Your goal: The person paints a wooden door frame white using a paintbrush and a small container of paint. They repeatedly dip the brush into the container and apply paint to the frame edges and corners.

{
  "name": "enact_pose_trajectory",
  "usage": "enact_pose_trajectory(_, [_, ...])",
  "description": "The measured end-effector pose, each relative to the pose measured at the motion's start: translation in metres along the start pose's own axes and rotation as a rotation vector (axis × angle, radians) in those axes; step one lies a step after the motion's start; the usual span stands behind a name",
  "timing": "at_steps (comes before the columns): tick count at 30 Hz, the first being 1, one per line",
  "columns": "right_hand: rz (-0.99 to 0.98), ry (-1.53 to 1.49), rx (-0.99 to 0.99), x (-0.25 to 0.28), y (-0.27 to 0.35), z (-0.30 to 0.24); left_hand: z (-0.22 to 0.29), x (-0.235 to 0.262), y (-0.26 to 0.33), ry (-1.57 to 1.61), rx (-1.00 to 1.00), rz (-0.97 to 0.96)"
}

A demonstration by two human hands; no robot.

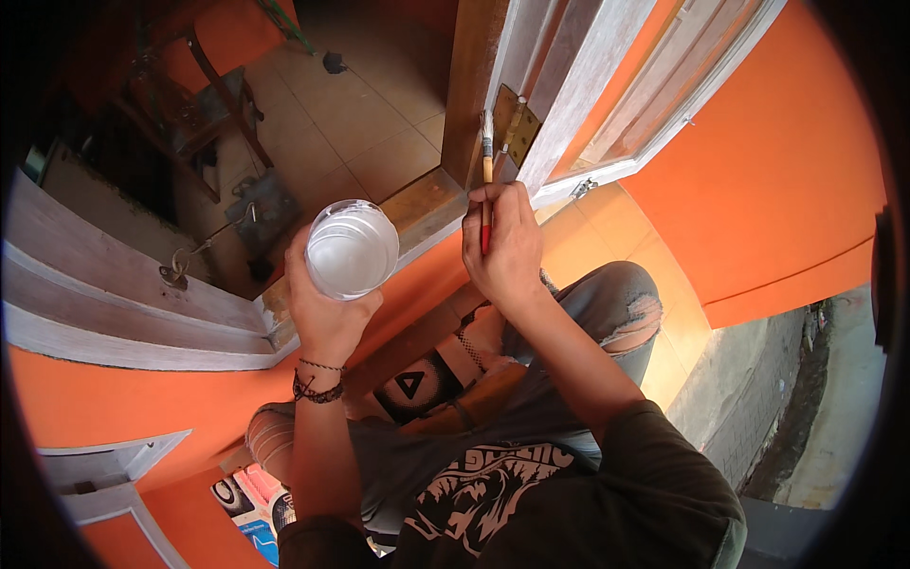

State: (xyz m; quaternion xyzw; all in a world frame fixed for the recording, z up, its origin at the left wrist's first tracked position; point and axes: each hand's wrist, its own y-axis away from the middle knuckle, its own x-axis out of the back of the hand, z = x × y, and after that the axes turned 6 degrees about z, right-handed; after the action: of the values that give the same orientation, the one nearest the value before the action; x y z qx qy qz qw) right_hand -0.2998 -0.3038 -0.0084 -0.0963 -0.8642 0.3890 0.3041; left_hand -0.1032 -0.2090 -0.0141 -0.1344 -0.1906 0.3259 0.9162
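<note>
Paintbrush (488, 173) near hinge (527, 135) edge — cup (355, 210) apart

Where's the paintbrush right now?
In the head view, the paintbrush is in the upper half, just right of centre. The right hand holds it, bristles pointing up beside the hinge.

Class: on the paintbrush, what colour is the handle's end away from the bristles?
The handle's end is red; it shows best in the head view.

The cup (339, 208) is left of the paintbrush (488, 171).
</note>
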Motion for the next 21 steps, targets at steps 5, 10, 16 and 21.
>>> enact_pose_trajectory(5, [-0.198, 0.015, -0.04, 0.006, 0.009, 0.002, -0.005, 0.001, -0.003, 0.05, 0.035, 0.002])
enact_pose_trajectory(10, [-0.281, -0.622, -0.361, 0.048, -0.022, -0.026, -0.01, -0.002, -0.005, -0.044, -0.078, 0.034])
enact_pose_trajectory(16, [-0.531, -0.804, -0.465, 0.083, -0.072, -0.052, -0.004, 0.002, -0.003, -0.137, -0.139, 0.001])
enact_pose_trajectory(21, [-0.58, -0.567, -0.158, 0.056, -0.066, -0.058, -0.004, -0.001, 0.003, -0.19, -0.237, -0.031])
